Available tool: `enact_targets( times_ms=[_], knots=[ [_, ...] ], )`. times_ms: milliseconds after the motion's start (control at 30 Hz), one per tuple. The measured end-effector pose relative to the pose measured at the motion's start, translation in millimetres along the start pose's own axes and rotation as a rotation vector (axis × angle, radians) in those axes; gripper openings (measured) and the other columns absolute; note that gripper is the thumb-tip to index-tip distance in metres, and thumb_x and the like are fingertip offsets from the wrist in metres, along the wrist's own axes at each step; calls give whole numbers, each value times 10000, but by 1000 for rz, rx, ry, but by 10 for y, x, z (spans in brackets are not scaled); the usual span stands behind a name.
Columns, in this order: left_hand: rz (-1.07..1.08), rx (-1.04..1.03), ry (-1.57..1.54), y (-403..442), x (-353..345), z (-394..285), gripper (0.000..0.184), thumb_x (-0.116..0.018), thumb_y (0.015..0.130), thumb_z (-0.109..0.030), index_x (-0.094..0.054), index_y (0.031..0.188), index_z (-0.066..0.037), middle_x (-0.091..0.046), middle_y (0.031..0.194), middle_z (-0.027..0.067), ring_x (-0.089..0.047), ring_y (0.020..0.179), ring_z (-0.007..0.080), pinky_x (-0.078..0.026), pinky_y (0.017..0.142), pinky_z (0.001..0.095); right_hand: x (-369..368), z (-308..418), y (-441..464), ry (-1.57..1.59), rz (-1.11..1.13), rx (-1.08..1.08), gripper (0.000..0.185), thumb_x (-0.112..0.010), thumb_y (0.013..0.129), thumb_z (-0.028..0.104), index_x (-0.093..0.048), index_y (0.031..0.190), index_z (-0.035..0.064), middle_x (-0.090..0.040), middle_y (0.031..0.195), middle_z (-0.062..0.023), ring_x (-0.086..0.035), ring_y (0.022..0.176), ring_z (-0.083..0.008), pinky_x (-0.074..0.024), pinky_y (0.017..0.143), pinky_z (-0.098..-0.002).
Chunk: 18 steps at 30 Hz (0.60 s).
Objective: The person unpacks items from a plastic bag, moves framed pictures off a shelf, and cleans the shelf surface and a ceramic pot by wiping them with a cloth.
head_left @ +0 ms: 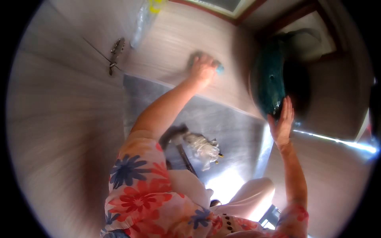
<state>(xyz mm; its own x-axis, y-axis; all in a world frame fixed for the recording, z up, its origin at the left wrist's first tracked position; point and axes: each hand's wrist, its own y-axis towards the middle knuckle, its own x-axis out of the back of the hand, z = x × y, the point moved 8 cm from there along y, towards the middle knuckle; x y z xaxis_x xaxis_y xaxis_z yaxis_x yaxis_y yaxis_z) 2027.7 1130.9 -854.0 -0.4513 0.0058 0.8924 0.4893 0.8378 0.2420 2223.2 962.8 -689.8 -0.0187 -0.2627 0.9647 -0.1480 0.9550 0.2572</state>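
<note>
Head | your left hand (pixel 203 69) grips teal item (pixel 220 69), perhaps wiping far panel (pixel 174 41) | right hand (pixel 283 123) flat at green object (pixel 270 77) | next: press evenly

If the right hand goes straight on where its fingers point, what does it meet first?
Probably the dark green object, very close to the right hand; whether they touch is unclear.

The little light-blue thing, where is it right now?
In the head view, the small light-blue piece pokes out on the right side of the left hand, above the picture's centre, over the pale flat surface.
</note>
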Motion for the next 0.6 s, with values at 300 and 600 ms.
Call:
enact_targets(
  times_ms=[300, 600],
  knots=[
    [-635, 536, -169, 634, 867, 1424, 250, -555, 777, -169, -527, 971, -14, -503, 970, 178, -467, 943, 358, -385, 839, 428, -32, 27, 38, -33, 60, 29, 765, -612, 730, 194, -187, 1324, -38, -250, 1344, -243, -261, 1244, -370, -178, 1008, -475],
    [195, 506, 47, 1413, 8, 1309, 532, -401, 849, -355, -254, 1350, -254, -122, 1440, 13, -54, 1319, 310, -107, 1020, 550, -52, 5, -11, -42, 108, -40, 762, -608, 734, 200, -184, 1325, -26, -246, 1348, -226, -250, 1247, -365, -178, 1011, -483]
  ],
)
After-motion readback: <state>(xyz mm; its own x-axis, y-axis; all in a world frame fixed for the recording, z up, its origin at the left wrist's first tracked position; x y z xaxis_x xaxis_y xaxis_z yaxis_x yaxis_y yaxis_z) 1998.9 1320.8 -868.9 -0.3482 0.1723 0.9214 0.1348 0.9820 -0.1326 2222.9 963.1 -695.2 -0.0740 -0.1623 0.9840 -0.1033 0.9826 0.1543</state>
